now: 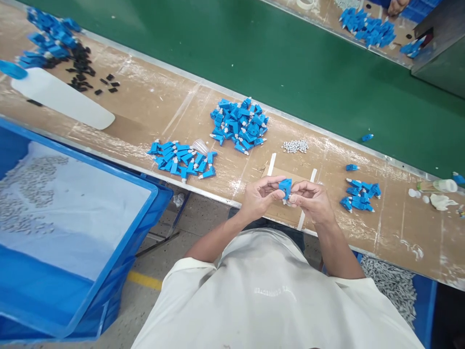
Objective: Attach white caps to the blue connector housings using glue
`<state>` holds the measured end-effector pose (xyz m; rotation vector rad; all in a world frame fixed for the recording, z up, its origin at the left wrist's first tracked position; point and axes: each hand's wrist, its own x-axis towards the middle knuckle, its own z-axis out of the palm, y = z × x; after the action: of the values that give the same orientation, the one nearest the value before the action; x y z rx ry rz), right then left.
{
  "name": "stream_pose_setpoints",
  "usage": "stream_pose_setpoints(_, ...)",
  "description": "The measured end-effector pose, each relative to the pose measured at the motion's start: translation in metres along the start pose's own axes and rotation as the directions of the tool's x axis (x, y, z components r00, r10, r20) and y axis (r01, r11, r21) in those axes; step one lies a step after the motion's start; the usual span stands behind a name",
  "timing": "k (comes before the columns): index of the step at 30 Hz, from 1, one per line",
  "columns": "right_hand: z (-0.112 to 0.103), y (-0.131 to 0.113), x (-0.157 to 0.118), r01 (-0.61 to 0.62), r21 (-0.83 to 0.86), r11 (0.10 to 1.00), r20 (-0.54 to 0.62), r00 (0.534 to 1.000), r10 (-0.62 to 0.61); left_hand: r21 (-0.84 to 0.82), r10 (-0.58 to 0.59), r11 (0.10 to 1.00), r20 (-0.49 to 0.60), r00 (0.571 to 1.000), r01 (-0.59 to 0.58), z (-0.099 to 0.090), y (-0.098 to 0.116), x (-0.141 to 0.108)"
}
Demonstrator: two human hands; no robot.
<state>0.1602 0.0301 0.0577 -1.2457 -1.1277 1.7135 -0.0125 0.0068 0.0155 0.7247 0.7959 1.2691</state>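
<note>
Between my two hands, above the near edge of the cardboard-covered bench, is a small blue plastic part point(285, 186) with a pale tip at its lower end. My left hand point(262, 195) pinches it from the left between thumb and fingers. From the other side, the thumb and fingers of my right hand point(311, 198) close on its lower right, near the tip. Beyond my hands lies a small heap of grey-white pellets point(295, 146). Similar blue parts form a big pile point(240, 123), a spread-out group point(183, 159) to the left and a smaller group point(361, 195) to the right.
A white bottle point(61, 97) lies at left by black pieces point(80, 68) and more blue parts point(51, 36). Blue bins point(154, 194) stand below the bench. A green belt point(232, 53) runs behind. Another person's hand point(396, 7) shows at the far bench.
</note>
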Motion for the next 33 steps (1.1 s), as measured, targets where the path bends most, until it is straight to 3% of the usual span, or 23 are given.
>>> stream_pose_setpoints(15, -0.001, 0.020, 0.004, -0.097, 0.120, 0.988, -0.022, 0.995, 0.101, 0.079, -0.016, 0.997, 0.059, 0.998, 0.012, -0.008, -0.001, 0.001)
stream_pose_setpoints(21, 0.000, 0.020, 0.007, -0.184, 0.160, 0.970, 0.058, 0.982, 0.177, 0.117, -0.015, 0.993, 0.096, 0.995, 0.003, -0.011, -0.006, -0.001)
stream_pose_setpoints(25, -0.004, 0.021, 0.008, -0.184, 0.096, 0.978, 0.065, 0.982, 0.179, 0.238, -0.010, 0.971, 0.127, 0.992, -0.020, -0.014, 0.002, -0.001)
stream_pose_setpoints(27, -0.009, 0.019, 0.009, -0.167, 0.048, 0.985, 0.052, 0.985, 0.164, 0.372, 0.061, 0.923, 0.099, 0.993, -0.094, -0.021, 0.015, 0.010)
stream_pose_setpoints(29, -0.016, 0.016, 0.009, -0.152, 0.014, 0.988, 0.031, 0.988, 0.152, 0.542, 0.218, 0.819, 0.011, 0.976, -0.189, -0.033, 0.031, 0.035)
stream_pose_setpoints(31, -0.024, 0.014, 0.008, -0.127, 0.005, 0.992, -0.012, 0.992, 0.127, 0.714, 0.401, 0.663, -0.086, 0.912, -0.224, -0.051, 0.049, 0.072)
stream_pose_setpoints(33, -0.035, 0.012, 0.006, -0.088, -0.002, 0.996, -0.069, 0.994, 0.088, 0.842, 0.472, 0.513, -0.115, 0.874, -0.166, -0.070, 0.066, 0.109)
